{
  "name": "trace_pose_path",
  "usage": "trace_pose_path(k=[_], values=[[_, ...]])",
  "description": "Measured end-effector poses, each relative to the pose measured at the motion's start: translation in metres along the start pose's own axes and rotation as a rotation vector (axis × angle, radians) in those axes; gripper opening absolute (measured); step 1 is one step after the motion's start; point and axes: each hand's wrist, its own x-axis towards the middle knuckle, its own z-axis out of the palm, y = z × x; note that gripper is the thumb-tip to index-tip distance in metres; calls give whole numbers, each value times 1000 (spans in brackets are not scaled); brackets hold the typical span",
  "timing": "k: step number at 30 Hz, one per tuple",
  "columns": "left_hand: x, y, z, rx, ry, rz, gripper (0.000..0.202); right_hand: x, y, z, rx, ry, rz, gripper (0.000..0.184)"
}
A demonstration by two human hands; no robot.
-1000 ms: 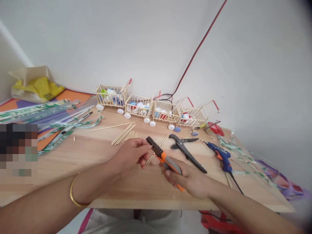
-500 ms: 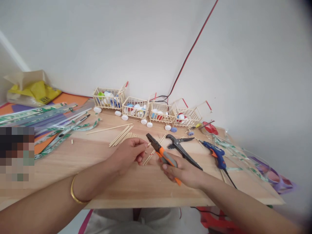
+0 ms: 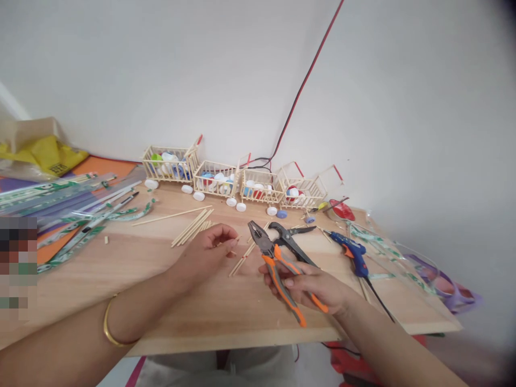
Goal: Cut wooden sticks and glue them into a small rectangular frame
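Head view: the right hand [image 3: 316, 286] is closed around the handles of a pair of orange-and-grey-handled steel pliers [image 3: 278, 260], held just above the front part of the pale wooden table [image 3: 169, 301]. The handles are spread and the jaws stand slightly apart, pointing away from the person toward the left hand [image 3: 203, 253]. The left hand rests low over the table with its fingertips pinched together on a short thin wooden stick [image 3: 235, 240], which is small and only partly visible; the stick's free end lies near the pliers' nose but is not touching it. A gold bangle [image 3: 108, 329] sits on the left wrist. Loose wooden sticks [image 3: 192, 226] lie on the table just beyond the left hand. Black-handled shears [image 3: 293, 241] lie directly behind the pliers, and a blue glue gun [image 3: 350, 249] lies to their right. A row of small stick-built carts with bottle-cap wheels [image 3: 234, 181] stands along the wall. Green-printed plastic sleeves [image 3: 60, 188] lie at the far left.
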Motion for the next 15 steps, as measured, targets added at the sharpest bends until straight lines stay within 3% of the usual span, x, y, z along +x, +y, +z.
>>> trace_pose_path(k=[9, 15], values=[[1, -5, -4, 106, 24, 37, 17, 11, -4, -6, -105, -94, -57, 40], [3, 0, -4, 78, 109, 15, 17, 10, -13, -1, -339, -111, -91, 36]])
